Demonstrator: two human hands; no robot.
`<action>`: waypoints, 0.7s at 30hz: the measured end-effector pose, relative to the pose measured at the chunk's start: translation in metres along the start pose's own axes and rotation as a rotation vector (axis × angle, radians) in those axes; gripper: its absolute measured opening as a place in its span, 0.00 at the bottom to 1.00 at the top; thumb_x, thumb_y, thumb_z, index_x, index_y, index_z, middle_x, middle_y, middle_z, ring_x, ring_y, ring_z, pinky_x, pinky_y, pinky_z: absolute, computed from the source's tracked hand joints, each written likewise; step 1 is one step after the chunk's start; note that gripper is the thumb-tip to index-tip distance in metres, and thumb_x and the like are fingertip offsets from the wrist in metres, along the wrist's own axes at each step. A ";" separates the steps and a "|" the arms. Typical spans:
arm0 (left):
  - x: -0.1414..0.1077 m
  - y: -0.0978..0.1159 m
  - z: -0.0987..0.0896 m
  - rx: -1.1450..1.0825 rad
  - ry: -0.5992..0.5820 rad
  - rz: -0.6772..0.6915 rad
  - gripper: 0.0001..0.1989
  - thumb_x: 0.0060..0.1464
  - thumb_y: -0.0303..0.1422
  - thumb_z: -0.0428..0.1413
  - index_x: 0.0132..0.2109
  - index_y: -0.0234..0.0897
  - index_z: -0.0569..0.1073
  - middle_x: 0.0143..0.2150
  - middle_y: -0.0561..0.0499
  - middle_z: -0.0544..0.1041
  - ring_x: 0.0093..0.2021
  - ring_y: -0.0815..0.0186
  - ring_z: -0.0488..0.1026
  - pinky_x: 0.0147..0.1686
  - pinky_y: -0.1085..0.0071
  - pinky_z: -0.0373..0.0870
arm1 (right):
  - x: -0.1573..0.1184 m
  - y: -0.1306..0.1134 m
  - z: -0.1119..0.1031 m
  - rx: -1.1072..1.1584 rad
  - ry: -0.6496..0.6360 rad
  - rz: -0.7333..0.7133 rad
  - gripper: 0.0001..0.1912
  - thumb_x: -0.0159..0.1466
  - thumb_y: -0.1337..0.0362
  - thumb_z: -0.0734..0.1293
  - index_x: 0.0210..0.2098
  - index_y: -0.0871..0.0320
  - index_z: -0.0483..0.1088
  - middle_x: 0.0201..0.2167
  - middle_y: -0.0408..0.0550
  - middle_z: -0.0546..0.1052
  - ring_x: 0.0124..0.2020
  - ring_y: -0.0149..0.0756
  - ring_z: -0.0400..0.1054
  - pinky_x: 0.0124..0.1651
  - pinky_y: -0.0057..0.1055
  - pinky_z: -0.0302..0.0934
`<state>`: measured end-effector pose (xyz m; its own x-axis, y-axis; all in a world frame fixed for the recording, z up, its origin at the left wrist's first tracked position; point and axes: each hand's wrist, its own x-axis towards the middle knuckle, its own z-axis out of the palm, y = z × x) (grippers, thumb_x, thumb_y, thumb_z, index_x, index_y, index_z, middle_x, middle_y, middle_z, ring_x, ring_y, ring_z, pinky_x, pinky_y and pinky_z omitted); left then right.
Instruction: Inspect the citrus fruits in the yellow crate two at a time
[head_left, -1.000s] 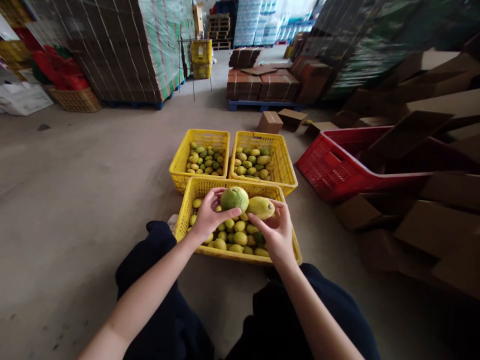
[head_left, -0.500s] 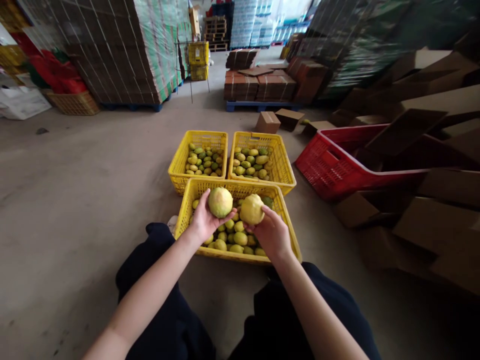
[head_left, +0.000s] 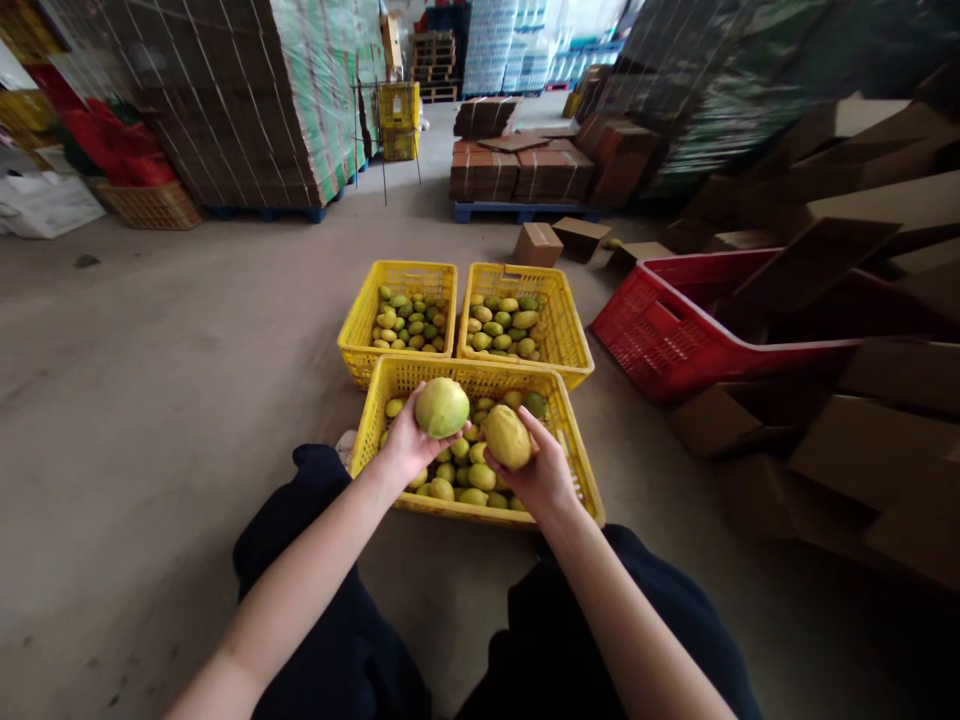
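Both of my hands are raised over the nearest yellow crate (head_left: pixel 487 372), each holding one large lemon. In my left hand (head_left: pixel 407 442) rests a yellow-green lemon (head_left: pixel 442 407), with the fingers curled under and around its side. My right hand (head_left: pixel 550 476) is closed around a yellower, bumpy lemon (head_left: pixel 508 437), gripped from its right and below. A small gap separates the two fruits. Beneath them, several smaller yellow and green lemons (head_left: pixel 481 477) lie loose in the crate, partly hidden by my hands.
Behind it stand two more yellow crates, left (head_left: pixel 358 325) and right (head_left: pixel 564 322), both holding yellow and green fruit. A red crate (head_left: pixel 645 330) with cardboard sits at right, among loose cartons (head_left: pixel 862 440). Farther back, bundled flat cardboard (head_left: pixel 551 172) lies on a blue pallet (head_left: pixel 525 212).
Both lemons have turned in my hands: the left one shows a greener side, and the right one sits slightly lower with a smoother side up. The crates stay put.
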<state>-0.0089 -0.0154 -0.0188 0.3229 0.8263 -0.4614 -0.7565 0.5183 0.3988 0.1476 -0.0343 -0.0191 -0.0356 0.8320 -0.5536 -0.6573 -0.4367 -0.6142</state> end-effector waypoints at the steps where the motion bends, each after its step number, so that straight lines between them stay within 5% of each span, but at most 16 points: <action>1: 0.000 -0.001 0.000 0.013 -0.003 0.005 0.19 0.62 0.39 0.43 0.45 0.32 0.72 0.34 0.43 0.78 0.28 0.63 0.76 0.25 0.70 0.73 | 0.001 0.000 0.000 0.011 0.006 0.009 0.09 0.58 0.59 0.66 0.30 0.59 0.71 0.23 0.45 0.76 0.22 0.34 0.70 0.20 0.27 0.64; 5: -0.002 -0.003 0.003 0.038 -0.023 -0.016 0.19 0.61 0.42 0.46 0.41 0.32 0.73 0.35 0.44 0.78 0.32 0.60 0.78 0.31 0.65 0.76 | 0.004 0.001 -0.001 0.022 0.040 0.028 0.08 0.60 0.60 0.64 0.29 0.58 0.70 0.23 0.44 0.76 0.21 0.33 0.69 0.22 0.30 0.66; 11: -0.006 -0.004 0.007 -0.010 0.052 -0.006 0.16 0.54 0.42 0.54 0.39 0.31 0.73 0.33 0.44 0.78 0.33 0.60 0.78 0.31 0.68 0.76 | 0.004 0.000 -0.005 -0.017 -0.131 -0.017 0.12 0.54 0.57 0.69 0.33 0.58 0.71 0.28 0.46 0.76 0.24 0.34 0.70 0.22 0.27 0.63; 16: -0.004 -0.015 0.002 -0.143 0.007 0.007 0.14 0.52 0.42 0.55 0.36 0.34 0.72 0.39 0.45 0.79 0.42 0.56 0.77 0.44 0.54 0.73 | 0.010 0.014 -0.009 -0.335 -0.055 -0.465 0.21 0.53 0.56 0.71 0.46 0.50 0.69 0.45 0.43 0.73 0.42 0.38 0.70 0.42 0.33 0.68; 19: -0.002 -0.025 0.001 -0.126 0.025 -0.015 0.13 0.51 0.41 0.55 0.37 0.35 0.74 0.40 0.47 0.79 0.40 0.59 0.76 0.43 0.58 0.73 | 0.016 0.031 -0.011 -0.635 -0.068 -0.739 0.27 0.58 0.53 0.67 0.56 0.48 0.62 0.57 0.46 0.66 0.59 0.43 0.60 0.61 0.44 0.54; 21: 0.000 -0.030 0.001 -0.120 0.022 0.029 0.13 0.50 0.38 0.55 0.40 0.36 0.75 0.39 0.49 0.78 0.38 0.63 0.76 0.39 0.66 0.72 | 0.019 0.042 -0.012 -0.802 -0.146 -0.844 0.27 0.62 0.50 0.62 0.59 0.49 0.59 0.62 0.49 0.60 0.65 0.45 0.51 0.66 0.48 0.44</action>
<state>0.0138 -0.0309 -0.0300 0.2882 0.8350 -0.4688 -0.8286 0.4628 0.3149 0.1288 -0.0411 -0.0618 0.0642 0.9696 0.2362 0.1468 0.2250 -0.9632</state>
